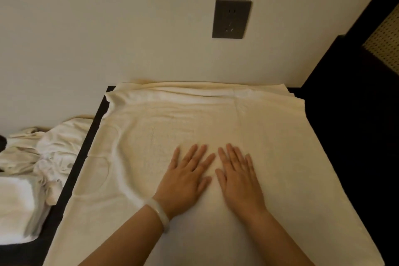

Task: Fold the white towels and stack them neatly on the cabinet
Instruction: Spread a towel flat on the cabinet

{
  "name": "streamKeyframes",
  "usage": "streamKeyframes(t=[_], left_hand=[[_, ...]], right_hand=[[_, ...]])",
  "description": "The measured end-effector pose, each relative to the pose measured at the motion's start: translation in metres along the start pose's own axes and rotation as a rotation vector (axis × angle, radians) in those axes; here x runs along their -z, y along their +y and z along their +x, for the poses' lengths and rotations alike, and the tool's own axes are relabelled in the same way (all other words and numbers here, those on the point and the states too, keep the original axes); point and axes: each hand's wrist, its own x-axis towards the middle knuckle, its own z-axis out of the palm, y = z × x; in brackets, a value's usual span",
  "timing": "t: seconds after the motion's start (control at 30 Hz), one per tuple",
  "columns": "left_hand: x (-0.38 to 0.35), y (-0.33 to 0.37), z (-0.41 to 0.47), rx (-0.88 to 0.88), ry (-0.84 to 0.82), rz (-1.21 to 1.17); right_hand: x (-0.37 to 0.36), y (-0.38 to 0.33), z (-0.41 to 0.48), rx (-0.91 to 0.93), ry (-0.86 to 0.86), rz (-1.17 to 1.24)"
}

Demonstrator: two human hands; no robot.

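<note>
While a folded towel (15, 205) sits far left, a messy pile of towels (51, 153) beside it is not folded yet. Next comes the dark cabinet (86, 147), with one big towel (151, 131) spread flat over its top. On it lie the left hand (185, 179) and the right hand (239, 179), side by side, fingers straight, holding nothing, just pressing down. I think most folding is left to do.

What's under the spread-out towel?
Under the towel is the dark cabinet; only its left edge and far corners show. The rest of its top is covered, so anything there cannot be seen. Left hand and right hand lie flat on top.
</note>
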Motion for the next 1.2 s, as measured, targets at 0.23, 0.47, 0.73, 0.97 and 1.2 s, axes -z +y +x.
streamKeyframes(t=[0.23, 0.47, 0.73, 0.97, 1.2], left_hand=[[0.013, -0.091, -0.033, 0.615, 0.030, -0.036], [0.013, -0.092, -0.050, 0.586, -0.016, 0.010], [0.022, -0.105, -0.054, 0.787, 0.066, -0.112], [0.020, -0.123, -0.071, 0.781, 0.025, -0.052], [0.020, -0.078, -0.070, 0.539, 0.020, -0.039]], right_hand=[[0.007, 0.021, 0.006, -0.054, -0.030, -0.021], [0.013, 0.013, 0.005, -0.090, 0.000, -0.005], [0.010, 0.000, 0.006, -0.172, -0.023, -0.048], [0.014, -0.001, 0.006, -0.170, -0.064, -0.050], [0.012, -0.068, 0.017, 0.078, -0.051, 0.044]])
